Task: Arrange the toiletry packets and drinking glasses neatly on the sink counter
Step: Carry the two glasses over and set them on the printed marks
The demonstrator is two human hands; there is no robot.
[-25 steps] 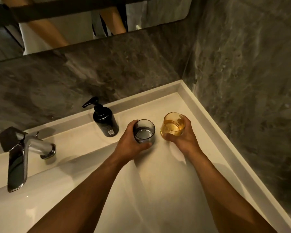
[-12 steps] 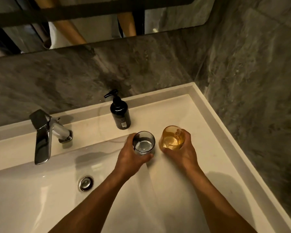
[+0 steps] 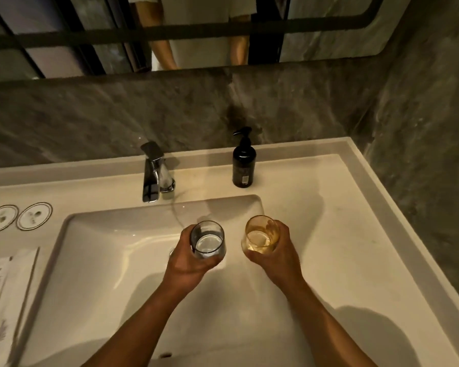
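Observation:
My left hand (image 3: 188,263) grips a smoky grey drinking glass (image 3: 207,239), held upright over the right part of the basin. My right hand (image 3: 278,254) grips an amber drinking glass (image 3: 260,233) beside it, above the basin's right edge. The two glasses are a short gap apart. White toiletry packets (image 3: 3,284) lie on the counter at the far left, partly cut off by the frame edge. Two round white coasters (image 3: 34,215) with dark rims sit behind the packets.
A chrome tap (image 3: 154,173) stands behind the white basin (image 3: 112,260). A black pump bottle (image 3: 243,161) is on the back ledge to its right. Grey stone walls close the back and right side. A mirror hangs above.
Both hands have carried the glasses left, from the counter's right corner to over the basin. The view has swung left, bringing the tap, coasters and packets into sight.

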